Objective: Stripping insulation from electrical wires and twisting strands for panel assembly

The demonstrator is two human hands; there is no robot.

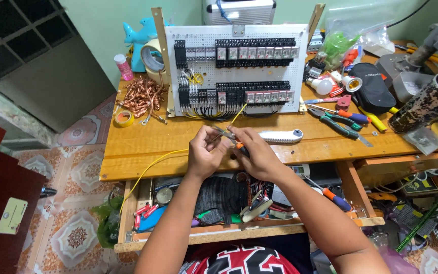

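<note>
My left hand (206, 151) pinches a thin yellow wire (153, 165) that trails left off the wooden table's (143, 147) front edge and down toward the floor; its free end (239, 112) sticks up toward a white perforated panel (236, 68) fitted with rows of black relays and terminal blocks. My right hand (253, 152) grips a small orange-handled plier-like tool (231, 138) whose jaws meet the wire between both hands. Both hands hover over the table's front, just below the panel.
A white tool handle (280, 135) lies right of my hands. Pliers and screwdrivers (343, 121), a black pouch (371, 89) and a camouflage cup (427, 104) crowd the right. Copper wire pieces (143, 96) and tape rolls (123, 117) sit left. An open drawer (219, 203) of parts is below.
</note>
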